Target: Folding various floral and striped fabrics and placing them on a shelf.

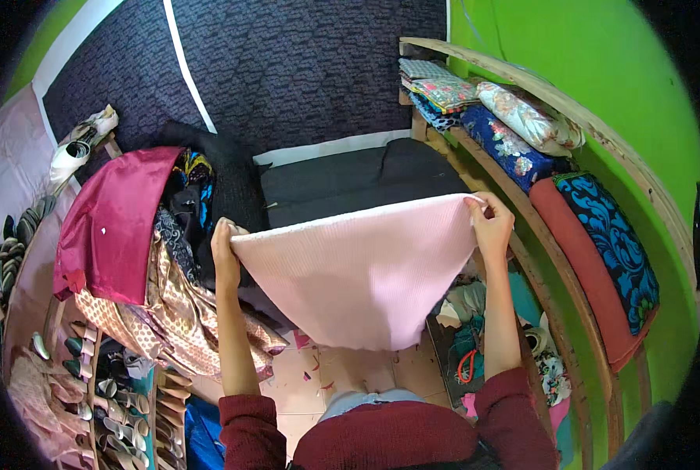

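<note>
A pale pink ribbed cloth (358,274) hangs stretched between my two hands, its top edge pulled nearly straight and its lower part drooping in a curve. My left hand (226,243) is closed on the upper left corner. At the upper right corner, my right hand (491,223) pinches the edge between thumb and fingers. Both arms reach forward in maroon sleeves. Behind the cloth lies a black-covered flat surface (358,176), partly hidden by it.
Left, a rack holds draped clothes, among them a magenta satin cloth (119,227) and a gold patterned fabric (154,305). Shoes (119,423) line shelves at lower left. Folded fabrics (514,149) lie on the wooden shelf at right. Orange-handled scissors (466,366) lie low right; scraps dot the tiled floor.
</note>
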The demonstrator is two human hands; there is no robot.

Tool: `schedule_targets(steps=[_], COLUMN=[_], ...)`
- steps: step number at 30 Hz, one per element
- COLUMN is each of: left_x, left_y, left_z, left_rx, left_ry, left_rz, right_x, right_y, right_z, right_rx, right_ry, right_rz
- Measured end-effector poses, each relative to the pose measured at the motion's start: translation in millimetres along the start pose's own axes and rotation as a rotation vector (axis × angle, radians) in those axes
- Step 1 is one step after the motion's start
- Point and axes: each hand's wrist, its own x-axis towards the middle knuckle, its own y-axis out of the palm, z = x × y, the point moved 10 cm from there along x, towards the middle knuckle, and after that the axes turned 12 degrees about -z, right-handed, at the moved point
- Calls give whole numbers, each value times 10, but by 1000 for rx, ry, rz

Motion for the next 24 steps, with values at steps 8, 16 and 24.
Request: schedule_targets(steps=[8,16,24], left_x=[-340,-720,-1186], left_y=[-176,-962,-1736], left_z=[-472,-564,-1196], left_rx=[786,1563,1556], left_ry=[234,291,698], left_rz=[344,186,-420], right_x=[229,187,461], right_y=[78,287,160], right_z=[-284,35,84], right_rx=[142,236,495], right_ry=[-7,-54,-57], right_rz=[-110,-103,-297])
